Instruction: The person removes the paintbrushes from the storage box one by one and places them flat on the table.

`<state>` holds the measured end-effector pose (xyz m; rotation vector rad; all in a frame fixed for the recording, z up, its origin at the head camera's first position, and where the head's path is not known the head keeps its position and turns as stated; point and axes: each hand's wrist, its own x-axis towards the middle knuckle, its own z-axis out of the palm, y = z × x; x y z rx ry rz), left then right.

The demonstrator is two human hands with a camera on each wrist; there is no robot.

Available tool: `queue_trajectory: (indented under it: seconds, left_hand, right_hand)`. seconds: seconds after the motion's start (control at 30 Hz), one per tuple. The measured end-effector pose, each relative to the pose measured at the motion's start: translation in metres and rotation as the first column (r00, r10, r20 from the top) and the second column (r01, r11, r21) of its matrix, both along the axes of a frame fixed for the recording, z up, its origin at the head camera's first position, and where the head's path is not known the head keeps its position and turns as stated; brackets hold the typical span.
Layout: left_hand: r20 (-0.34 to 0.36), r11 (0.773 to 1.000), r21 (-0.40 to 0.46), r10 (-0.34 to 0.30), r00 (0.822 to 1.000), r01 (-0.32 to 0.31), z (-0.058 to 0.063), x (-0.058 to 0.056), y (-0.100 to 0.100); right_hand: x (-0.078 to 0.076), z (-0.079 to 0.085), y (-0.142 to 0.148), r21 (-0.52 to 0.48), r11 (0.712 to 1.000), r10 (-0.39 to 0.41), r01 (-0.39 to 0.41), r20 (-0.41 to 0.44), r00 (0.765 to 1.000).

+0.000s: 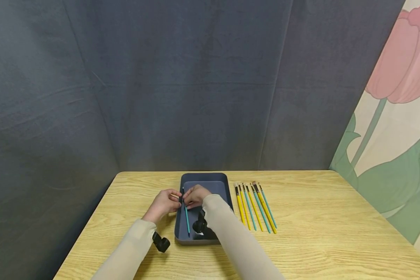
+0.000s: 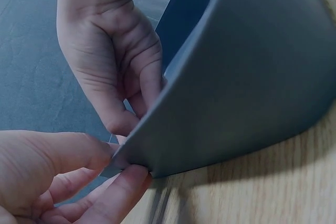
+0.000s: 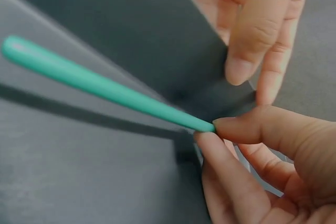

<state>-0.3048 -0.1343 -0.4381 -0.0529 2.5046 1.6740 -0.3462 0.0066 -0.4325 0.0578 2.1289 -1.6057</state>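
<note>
A teal paintbrush [image 1: 187,221] lies lengthwise along the left side inside a dark grey tray [image 1: 203,183]. My right hand [image 1: 195,195] reaches into the tray and pinches the brush between thumb and fingertips; in the right wrist view its rounded teal handle [image 3: 105,88] points away from the fingers, close over the tray floor. My left hand [image 1: 165,203] grips the tray's left rim, thumb on the inner side and fingers outside. The outer tray wall [image 2: 247,72] fills much of the left wrist view. The brush's bristle end is mostly hidden by the right hand.
Right of the tray, several yellow-handled and teal-handled paintbrushes [image 1: 253,206] lie side by side, bristles toward the far edge. The wooden table [image 1: 318,225] ends at a dark fabric partition [image 1: 196,97]. A tulip-patterned panel [image 1: 395,116] stands at the right.
</note>
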Motion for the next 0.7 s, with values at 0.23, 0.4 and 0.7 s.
queue_trajectory:
  seconds: [0.23,0.4,0.7]
  left_hand:
    - [0.007,1.0,0.004,-0.001,1.0,0.001,0.001,0.0,0.0]
    - [0.011,1.0,-0.005,0.003,1.0,-0.003,0.002,0.0,0.0]
    - [0.005,1.0,-0.01,-0.006,1.0,0.006,0.0,-0.001,-0.001]
  right_hand:
    - [-0.005,0.006,0.008,-0.006,0.999,0.033,-0.033,-0.001,0.999]
    - [-0.009,0.016,0.018,-0.024,0.998,0.053,-0.053,-0.026,0.998]
    - [-0.012,0.044,0.041,-0.047,0.994,0.095,-0.098,-0.052,0.994]
